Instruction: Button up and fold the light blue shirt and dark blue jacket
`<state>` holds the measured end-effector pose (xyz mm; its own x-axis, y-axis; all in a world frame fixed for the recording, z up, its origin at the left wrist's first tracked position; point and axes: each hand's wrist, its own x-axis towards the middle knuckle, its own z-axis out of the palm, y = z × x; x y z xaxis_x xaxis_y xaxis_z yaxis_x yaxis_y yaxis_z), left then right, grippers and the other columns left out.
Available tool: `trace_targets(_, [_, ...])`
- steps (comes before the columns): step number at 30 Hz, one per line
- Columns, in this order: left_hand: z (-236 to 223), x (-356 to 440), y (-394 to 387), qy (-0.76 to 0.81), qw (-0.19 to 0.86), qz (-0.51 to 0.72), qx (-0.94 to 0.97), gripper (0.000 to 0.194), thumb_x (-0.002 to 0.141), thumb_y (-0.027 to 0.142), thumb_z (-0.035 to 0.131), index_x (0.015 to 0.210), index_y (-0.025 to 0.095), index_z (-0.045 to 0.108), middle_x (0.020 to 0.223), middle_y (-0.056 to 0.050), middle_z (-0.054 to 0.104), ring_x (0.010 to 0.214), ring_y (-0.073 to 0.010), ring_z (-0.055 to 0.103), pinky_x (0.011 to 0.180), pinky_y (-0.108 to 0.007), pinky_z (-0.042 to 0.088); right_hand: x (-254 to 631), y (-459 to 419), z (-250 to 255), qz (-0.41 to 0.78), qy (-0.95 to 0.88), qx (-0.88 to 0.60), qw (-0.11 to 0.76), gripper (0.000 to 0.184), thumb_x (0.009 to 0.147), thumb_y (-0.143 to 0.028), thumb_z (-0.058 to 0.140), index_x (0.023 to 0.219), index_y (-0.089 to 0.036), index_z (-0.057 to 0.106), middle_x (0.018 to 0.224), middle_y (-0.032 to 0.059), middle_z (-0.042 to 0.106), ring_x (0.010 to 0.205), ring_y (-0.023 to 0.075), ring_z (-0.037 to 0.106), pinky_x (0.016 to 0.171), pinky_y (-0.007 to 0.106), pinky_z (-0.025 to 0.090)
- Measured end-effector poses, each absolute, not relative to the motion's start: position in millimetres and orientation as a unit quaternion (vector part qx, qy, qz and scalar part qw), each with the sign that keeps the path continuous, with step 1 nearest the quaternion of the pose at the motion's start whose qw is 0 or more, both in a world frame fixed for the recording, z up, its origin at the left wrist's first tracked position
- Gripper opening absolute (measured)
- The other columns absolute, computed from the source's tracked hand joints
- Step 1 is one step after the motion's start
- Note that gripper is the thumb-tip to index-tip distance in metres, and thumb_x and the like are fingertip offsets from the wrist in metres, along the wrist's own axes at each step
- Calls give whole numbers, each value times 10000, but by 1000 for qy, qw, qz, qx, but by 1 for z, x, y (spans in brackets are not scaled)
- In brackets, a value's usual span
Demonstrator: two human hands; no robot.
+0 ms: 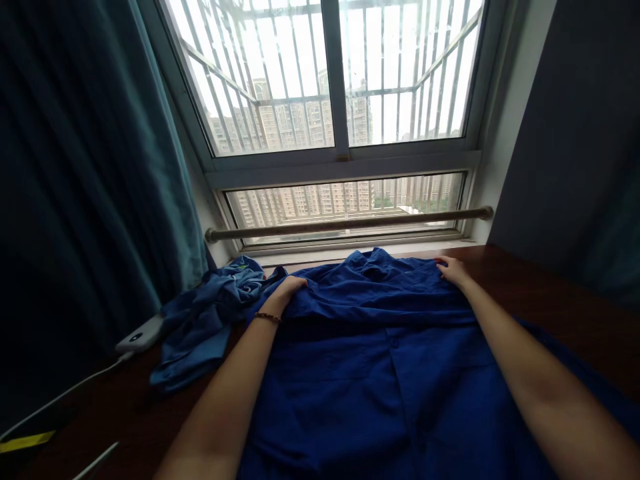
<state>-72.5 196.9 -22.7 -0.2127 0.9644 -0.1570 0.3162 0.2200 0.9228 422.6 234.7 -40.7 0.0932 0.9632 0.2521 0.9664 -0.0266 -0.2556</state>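
Observation:
A dark blue button-front shirt (350,387) lies spread across the wooden surface, its collar end toward the window. Near the collar the cloth is bunched into crosswise folds. My left hand (291,285), with a beaded bracelet on its wrist, is closed on the shirt's left shoulder area. At the opposite shoulder, my right hand (451,269) pinches the edge of the cloth between thumb and fingers. Both arms stretch forward over the shirt, and its lower end runs out of view at the bottom.
Left of the shirt lies a crumpled lighter blue garment (210,327). Beside it is a white device (140,335) with a white cable (65,392). A horizontal rail (350,225) crosses in front of the barred window (345,87). A teal curtain (100,167) hangs at left.

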Motion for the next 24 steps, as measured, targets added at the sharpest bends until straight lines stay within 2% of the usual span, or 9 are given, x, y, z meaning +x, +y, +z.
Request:
trace_targets(3, [-27,-79,199,686,407,397,455,13,590,141,539,583,131,541,485,-7,526,511,-172,535,510,-290,461,412,249,-54,0,-698,-690,191,327,798,-324,453,1101,-265,561,1121,11,572,954,185,541,786,278,413])
trace_targets(6, [-32,-86,185,658,436,404,462,57,646,152,489,630,129,539,535,-7,546,526,-145,541,543,-268,473,416,256,-63,3,-705,-681,197,243,746,-343,528,958,-273,624,1041,3,595,874,183,550,731,275,412])
trace_targets(9, [-31,-87,176,620,460,411,485,105,665,160,503,747,123,557,624,-19,589,570,-138,566,602,-276,484,424,260,-63,-10,-676,-705,217,167,716,-306,555,833,-220,637,925,36,596,777,178,544,673,271,402])
trace_targets(11, [-31,-84,178,607,457,416,499,164,671,182,535,822,122,556,672,-28,607,620,-145,585,642,-284,483,430,264,-61,-33,-632,-734,245,185,752,-276,499,849,-173,618,935,81,565,796,190,529,685,282,395])
trace_targets(14, [-37,-78,186,648,331,407,552,136,697,227,547,785,123,555,685,-36,610,705,-175,598,677,-287,465,436,268,-59,-71,-549,-781,290,292,818,-228,353,970,-89,561,1001,164,499,872,227,498,736,321,386])
trace_targets(16, [-42,-73,192,681,229,393,574,109,707,238,546,698,130,541,681,-47,602,781,-213,594,714,-302,445,437,271,-60,-78,-516,-797,303,325,829,-204,304,1012,-62,531,1005,182,484,891,233,489,765,332,380])
trace_targets(20, [-51,-66,195,724,109,367,574,109,737,255,527,734,146,533,782,-108,608,916,-284,561,772,-347,402,424,272,-69,-55,-533,-795,283,308,792,-247,426,1034,-97,543,977,153,526,924,225,494,824,328,363])
trace_targets(22, [-52,-64,193,755,26,316,574,169,766,296,501,831,144,536,819,-142,614,887,-294,575,735,-350,411,415,270,-75,-56,-533,-801,267,353,781,-309,463,1053,-100,545,1062,180,508,1062,284,420,893,409,307])
trace_targets(24, [-52,-64,190,779,-40,259,569,245,788,334,475,918,132,522,826,-164,618,836,-294,593,692,-344,421,409,266,-78,-67,-523,-814,244,441,803,-397,419,1120,-105,512,1226,199,409,1200,341,253,942,503,208])
